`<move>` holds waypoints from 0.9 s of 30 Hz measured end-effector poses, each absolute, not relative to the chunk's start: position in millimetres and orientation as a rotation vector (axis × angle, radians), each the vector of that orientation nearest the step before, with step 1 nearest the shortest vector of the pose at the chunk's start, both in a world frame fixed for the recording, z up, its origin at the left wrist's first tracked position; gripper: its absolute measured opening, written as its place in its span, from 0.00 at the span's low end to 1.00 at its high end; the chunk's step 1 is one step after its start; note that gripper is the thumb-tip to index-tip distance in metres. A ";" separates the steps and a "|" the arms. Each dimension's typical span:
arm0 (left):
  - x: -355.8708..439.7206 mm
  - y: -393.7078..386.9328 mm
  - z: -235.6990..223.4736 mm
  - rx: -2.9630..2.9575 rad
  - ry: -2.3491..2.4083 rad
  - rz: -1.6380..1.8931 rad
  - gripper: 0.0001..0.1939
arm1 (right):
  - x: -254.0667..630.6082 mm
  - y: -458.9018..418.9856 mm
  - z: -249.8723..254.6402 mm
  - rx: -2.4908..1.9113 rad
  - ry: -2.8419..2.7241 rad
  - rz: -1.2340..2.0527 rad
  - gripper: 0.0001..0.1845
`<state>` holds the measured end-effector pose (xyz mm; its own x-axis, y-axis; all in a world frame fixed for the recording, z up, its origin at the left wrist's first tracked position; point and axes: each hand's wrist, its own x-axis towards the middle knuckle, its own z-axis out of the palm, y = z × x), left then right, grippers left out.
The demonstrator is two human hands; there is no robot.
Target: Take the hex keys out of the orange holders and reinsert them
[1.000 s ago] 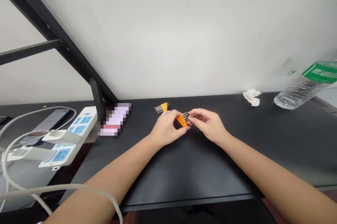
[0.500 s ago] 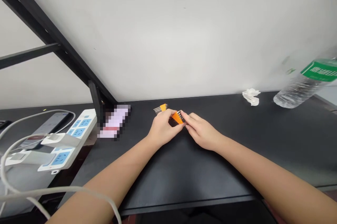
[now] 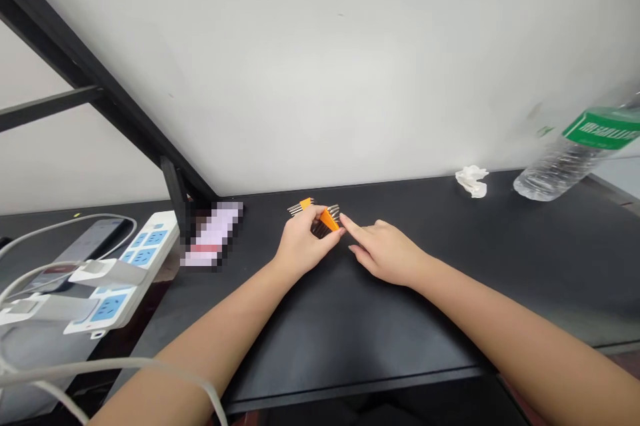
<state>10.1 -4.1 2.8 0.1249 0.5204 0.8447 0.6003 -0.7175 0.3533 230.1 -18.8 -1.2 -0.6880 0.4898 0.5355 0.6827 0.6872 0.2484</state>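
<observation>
open room over black tabletop [image 3: 500,239] at centre right, crumpled tissue [image 3: 472,182] and bottle [image 3: 563,163] in the way above it, power strip [image 3: 147,239] and looping cable [image 3: 120,364] crowding lower left, wall [image 3: 340,79] blocking the top

From here I see the right hand's [image 3: 390,251] pinch of a second ago gone: index finger [image 3: 356,230] straightened toward 10 o'clock, tip right by the orange holder's [image 3: 329,219] metal bits [image 3: 335,209], contact unclear; thumb [image 3: 362,257] apart, 5 o'clock from it.

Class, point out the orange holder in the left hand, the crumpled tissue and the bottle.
Orange holder [image 3: 329,220]: head view, its orange body.
Crumpled tissue [image 3: 471,181]: head view, its middle folds.
Bottle [image 3: 573,158]: head view, its clear body.
</observation>
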 end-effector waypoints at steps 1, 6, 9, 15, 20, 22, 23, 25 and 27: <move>10.1 -4.5 3.0 -2.296 -1.147 -1.679 0.16 | 230.1 -20.3 -0.7 -0.901 -2.463 -0.647 0.32; 10.8 -4.5 2.9 -2.308 -1.167 -1.679 0.16 | 225.6 -24.0 -3.2 -0.970 -2.462 -0.792 0.33; 10.7 -2.9 2.4 -2.334 -1.163 -1.654 0.15 | 222.9 -24.0 -3.3 -1.036 -2.474 -0.788 0.35; 8.3 0.6 1.4 -2.315 -1.171 -1.581 0.20 | 247.2 -23.0 18.9 -1.084 -2.230 -0.597 0.20; 7.5 2.4 1.1 -2.339 -1.202 -1.543 0.19 | 278.0 -17.8 33.9 -1.235 -2.348 -0.338 0.03; 7.6 3.0 0.6 -2.337 -1.197 -1.537 0.19 | 280.1 -14.5 32.3 -1.251 -2.435 -0.274 0.02; 7.7 3.3 0.4 -2.332 -1.195 -1.537 0.20 | 279.1 -13.1 30.6 -1.251 -2.466 -0.253 0.01; 7.8 3.8 0.1 -2.322 -1.200 -1.542 0.20 | 274.7 -11.8 26.9 -1.260 -2.485 -0.240 0.03; 7.9 4.1 0.0 -2.324 -1.209 -1.545 0.20 | 270.0 -12.7 24.1 -1.307 -2.466 -0.258 0.05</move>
